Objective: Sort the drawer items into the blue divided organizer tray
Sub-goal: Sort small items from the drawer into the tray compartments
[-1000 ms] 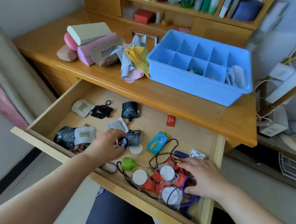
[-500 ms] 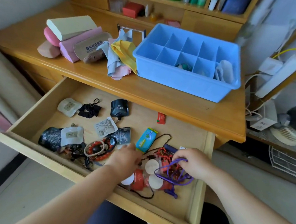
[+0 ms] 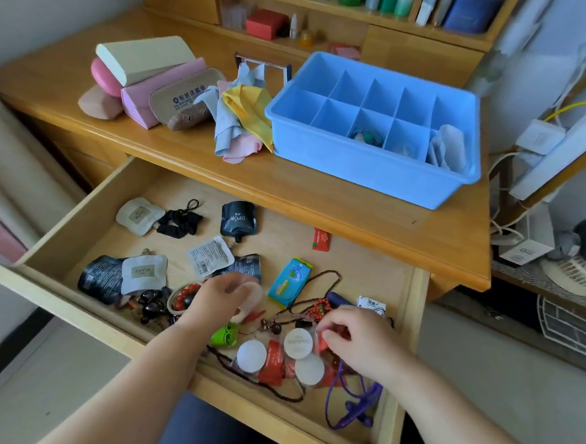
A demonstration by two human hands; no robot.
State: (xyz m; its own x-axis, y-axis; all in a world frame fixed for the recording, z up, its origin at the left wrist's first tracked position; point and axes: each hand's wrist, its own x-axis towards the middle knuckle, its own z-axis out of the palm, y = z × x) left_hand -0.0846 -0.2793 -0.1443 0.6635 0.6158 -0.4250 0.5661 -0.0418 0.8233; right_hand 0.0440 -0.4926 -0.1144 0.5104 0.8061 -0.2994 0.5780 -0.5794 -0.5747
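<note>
The open wooden drawer (image 3: 73, 314) holds loose small items. On the desk behind it stands the blue divided organizer tray (image 3: 356, 177), with a few things in its right-hand compartments. My left hand (image 3: 221, 300) is at the drawer's middle front and pinches a clear round-capped packet (image 3: 250, 294), lifted slightly. My right hand (image 3: 363, 342) has its fingers curled down into a pile of red packets with white round caps (image 3: 298, 343) and pinches one red packet (image 3: 333, 334). A purple cord (image 3: 352, 409) lies loose at the drawer's front right.
Also in the drawer: sachets (image 3: 144, 272), a black scrunchie (image 3: 180, 220), a blue-green wipes pack (image 3: 289, 281), bead bracelets (image 3: 184, 296), a green clip (image 3: 224, 334). On the desk lie glasses cases (image 3: 140, 58) and cloths (image 3: 243, 116). Cables and a fan sit at the right.
My left hand moved from the bracelets to the middle and picked up a round-capped packet. My right hand let go of the purple cord, which now lies at the front right.
</note>
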